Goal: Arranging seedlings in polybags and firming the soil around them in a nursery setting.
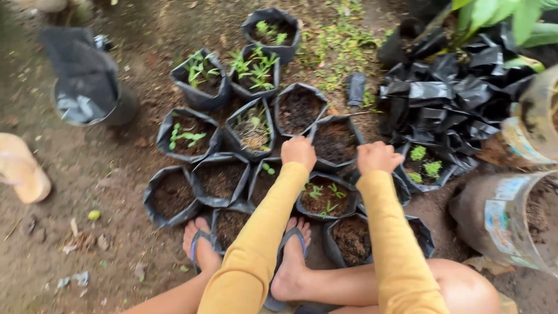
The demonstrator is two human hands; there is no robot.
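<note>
Both my arms, in yellow sleeves, reach forward over a cluster of black plastic grow bags filled with dark soil. My left hand (298, 152) is closed on the near left rim of one soil-filled bag (337, 139). My right hand (378, 157) is closed on the same bag's near right rim. Just below my hands sits a bag with small green seedlings (323, 196). Other bags with seedlings (254, 68) stand farther back. My feet in sandals (200, 243) rest among the nearest bags.
A pile of empty black bags (447, 99) lies at the right, beside two large plastic containers of soil (511, 221). A dark pot lined with a bag (87, 93) stands at the left. Leafy plants (500, 17) fill the top right corner. The ground is bare dirt.
</note>
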